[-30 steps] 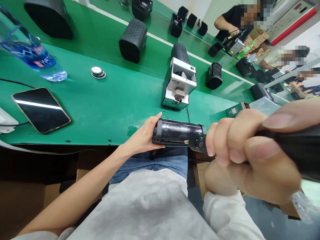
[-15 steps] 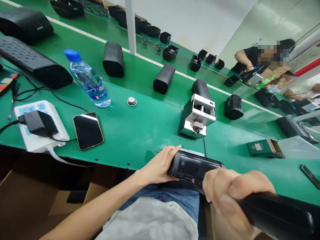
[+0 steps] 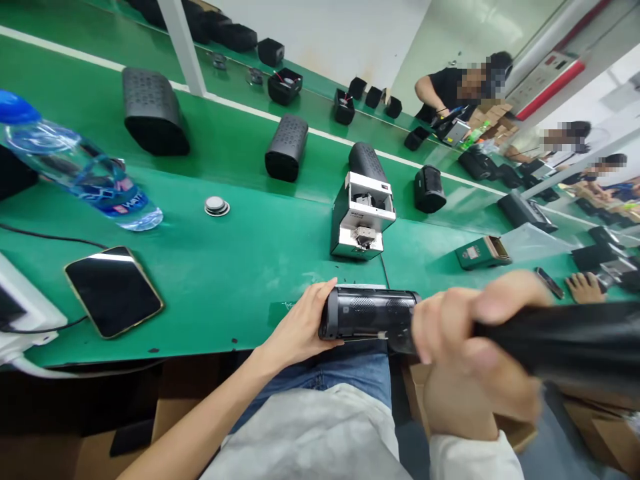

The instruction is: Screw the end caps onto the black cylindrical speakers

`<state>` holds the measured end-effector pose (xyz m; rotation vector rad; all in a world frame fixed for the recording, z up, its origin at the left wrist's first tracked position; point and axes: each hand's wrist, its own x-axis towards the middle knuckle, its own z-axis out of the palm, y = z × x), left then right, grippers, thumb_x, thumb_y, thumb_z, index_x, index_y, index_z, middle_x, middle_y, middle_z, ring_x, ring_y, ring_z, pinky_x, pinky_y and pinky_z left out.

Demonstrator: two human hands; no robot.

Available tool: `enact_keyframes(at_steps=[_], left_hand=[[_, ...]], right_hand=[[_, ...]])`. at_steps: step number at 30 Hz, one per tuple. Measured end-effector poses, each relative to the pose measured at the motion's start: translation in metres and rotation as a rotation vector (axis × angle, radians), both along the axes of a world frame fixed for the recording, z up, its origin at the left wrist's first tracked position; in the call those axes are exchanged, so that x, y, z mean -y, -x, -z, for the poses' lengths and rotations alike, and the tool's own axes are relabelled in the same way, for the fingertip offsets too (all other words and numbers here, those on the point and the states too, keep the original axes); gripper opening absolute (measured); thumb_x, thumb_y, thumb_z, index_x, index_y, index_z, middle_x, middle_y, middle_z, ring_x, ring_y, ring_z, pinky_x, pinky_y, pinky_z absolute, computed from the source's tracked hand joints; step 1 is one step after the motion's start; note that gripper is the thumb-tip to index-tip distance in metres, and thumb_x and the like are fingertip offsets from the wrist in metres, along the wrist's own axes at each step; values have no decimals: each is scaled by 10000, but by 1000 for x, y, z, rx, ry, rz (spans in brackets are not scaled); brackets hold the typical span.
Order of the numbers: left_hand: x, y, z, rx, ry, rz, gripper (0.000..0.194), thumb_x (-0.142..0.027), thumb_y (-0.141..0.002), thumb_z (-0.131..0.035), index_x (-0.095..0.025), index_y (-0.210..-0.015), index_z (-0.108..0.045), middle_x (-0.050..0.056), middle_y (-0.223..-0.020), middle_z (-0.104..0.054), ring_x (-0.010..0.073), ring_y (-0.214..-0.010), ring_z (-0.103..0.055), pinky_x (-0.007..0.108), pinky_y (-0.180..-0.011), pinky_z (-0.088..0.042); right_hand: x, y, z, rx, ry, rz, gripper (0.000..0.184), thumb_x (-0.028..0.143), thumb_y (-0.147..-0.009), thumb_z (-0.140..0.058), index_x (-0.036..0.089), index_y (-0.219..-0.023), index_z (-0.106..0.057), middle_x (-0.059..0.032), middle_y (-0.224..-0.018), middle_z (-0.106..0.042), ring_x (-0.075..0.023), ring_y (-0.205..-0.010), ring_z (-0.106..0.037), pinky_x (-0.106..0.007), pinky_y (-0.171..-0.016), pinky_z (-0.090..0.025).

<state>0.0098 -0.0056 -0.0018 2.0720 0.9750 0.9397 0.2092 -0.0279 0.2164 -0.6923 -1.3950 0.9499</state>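
Observation:
My left hand (image 3: 300, 327) grips the left end of a black speaker body (image 3: 367, 313), which lies sideways at the near edge of the green bench (image 3: 240, 267). My right hand (image 3: 465, 353) is wrapped round a thick black power screwdriver (image 3: 565, 343). Its tip meets the speaker's near right side. A white screw feeder box (image 3: 363, 217) stands just beyond the speaker.
A phone (image 3: 114, 290), a water bottle (image 3: 80, 172), a power strip (image 3: 20, 310) and a small round metal part (image 3: 217, 206) lie to the left. Several black speakers stand on the belt behind. A green box (image 3: 481, 253) lies to the right. Other people work at the far right.
The view has swung left and down and up again. Both hands keep their hold on the speaker and the screwdriver, with the tip staying at the speaker's side.

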Motion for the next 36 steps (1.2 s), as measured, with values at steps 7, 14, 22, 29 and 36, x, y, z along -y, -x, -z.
enact_keyframes(at_steps=[7, 14, 22, 29, 36], left_hand=[[0, 0, 3, 14, -1, -9, 1454, -184, -752, -1014, -400, -1794, -24, 203, -1714, -437, 470, -1598, -501, 707, -1264, -514], [1, 0, 2, -4, 2, -12, 1446, -188, -763, -1013, -389, -1787, -12, 215, -1701, -434, 473, -1592, -497, 708, -1257, -515], [-1, -1, 2, -13, -9, -15, 1465, -174, -746, -1018, -384, -1787, -8, 214, -1683, -459, 478, -1578, -510, 717, -1256, -507], [-1, -1, 1, -16, -7, -12, 1443, -172, -770, -1002, -386, -1785, 2, 213, -1689, -441, 465, -1580, -504, 707, -1261, -503], [-1, 0, 1, -25, 8, -16, 1417, -193, -781, -998, -383, -1779, -10, 207, -1673, -452, 458, -1584, -502, 707, -1271, -490]], right_hand=[[-115, -10, -35, -213, -394, 378, 209, 163, -808, -834, 289, -843, -671, 115, -535, -464, -113, -365, -427, -256, -353, -394], [-200, -9, 6, -62, -442, 518, 210, 330, -888, -816, 298, -892, -609, 121, -570, -468, -133, -372, -510, -286, -393, -447], [-222, -10, 24, -37, -332, 551, 204, 273, -880, -761, 297, -925, -563, 98, -629, -507, -165, -401, -557, -319, -394, -461], [-195, -13, 19, -72, -329, 512, 205, 313, -869, -769, 296, -886, -565, 118, -585, -443, -132, -385, -485, -324, -447, -512], [-209, -10, 20, -23, -384, 512, 315, 465, -946, -800, 299, -903, -535, 91, -652, -476, -118, -400, -466, -287, -403, -387]])
